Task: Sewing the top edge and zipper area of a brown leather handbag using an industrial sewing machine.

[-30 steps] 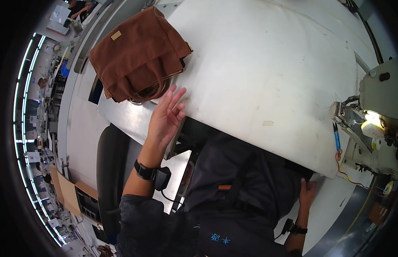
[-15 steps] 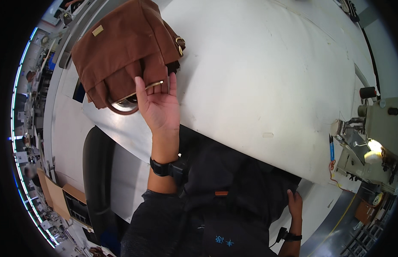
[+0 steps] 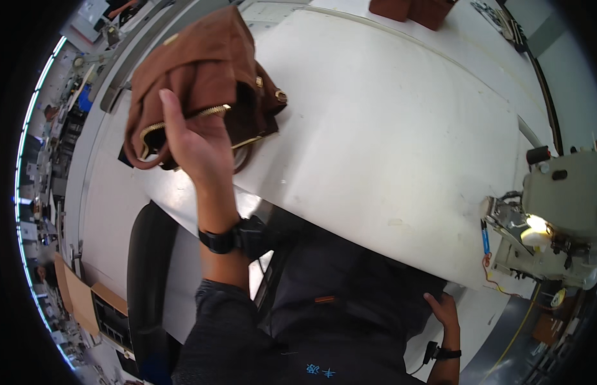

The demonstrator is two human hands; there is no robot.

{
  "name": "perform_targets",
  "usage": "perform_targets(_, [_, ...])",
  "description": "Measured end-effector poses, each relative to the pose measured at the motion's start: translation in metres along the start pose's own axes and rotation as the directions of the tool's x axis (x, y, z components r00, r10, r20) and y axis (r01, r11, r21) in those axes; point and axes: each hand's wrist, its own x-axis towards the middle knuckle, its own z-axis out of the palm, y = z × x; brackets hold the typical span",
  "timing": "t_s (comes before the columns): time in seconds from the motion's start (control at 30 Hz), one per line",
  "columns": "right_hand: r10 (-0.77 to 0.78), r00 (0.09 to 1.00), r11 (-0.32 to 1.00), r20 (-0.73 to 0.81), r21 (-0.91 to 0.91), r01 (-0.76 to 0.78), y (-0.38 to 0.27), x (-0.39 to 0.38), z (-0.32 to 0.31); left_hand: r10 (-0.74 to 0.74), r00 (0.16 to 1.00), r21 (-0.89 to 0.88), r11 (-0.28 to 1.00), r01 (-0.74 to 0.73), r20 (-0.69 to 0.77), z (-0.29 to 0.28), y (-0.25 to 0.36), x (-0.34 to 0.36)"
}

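A brown handbag [image 3: 202, 70] with a gold zip and gold-coloured fittings leans over the white table at the upper left. My left hand [image 3: 205, 144] grips the zipped edge of its opening. The thumb lies along the outside, while the fingers pass behind the edge and are partly hidden. One rounded brown handle [image 3: 141, 163] hangs beside the hand. At the lower right, my right hand [image 3: 445, 311] rests by the dark apron [image 3: 350, 276], thumb apart from the fingers, with nothing seen in it.
The white table [image 3: 375, 141] stretches across the middle. At the right stands a sewing machine [image 3: 562, 199] with its lamp lit, a blue tool [image 3: 484, 237] beside it. More brown pieces [image 3: 414, 9] lie at the far edge. A cardboard box [image 3: 109, 295] is at the lower left.
The bag has tilted and turned, so its opening and gold zip show more. My left hand has moved left with its edge. The right hand stays almost where it was.
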Motion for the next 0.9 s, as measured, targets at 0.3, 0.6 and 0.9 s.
perform_targets(0.3, [0.14, 0.99, 0.99, -0.033, -0.004, -0.14, 0.035, -0.012, 0.017, 0.161, 0.951, 0.058, 0.982, -0.182, 0.265, 0.058, 0.025, -0.082])
perform_targets(0.6, [0.082, 0.99, 0.913, -0.118, 0.408, -0.027, 0.094, -0.039, 0.025, -0.696, 0.667, 0.3, 0.717, 0.629, 0.265, 0.05, 0.002, -0.093])
perform_targets(0.9, [0.123, 0.952, 0.86, -0.28, 0.509, 0.039, 0.111, -0.047, 0.05, -0.585, 0.767, 0.547, 0.746, 0.38, 0.266, 0.077, -0.01, -0.077])
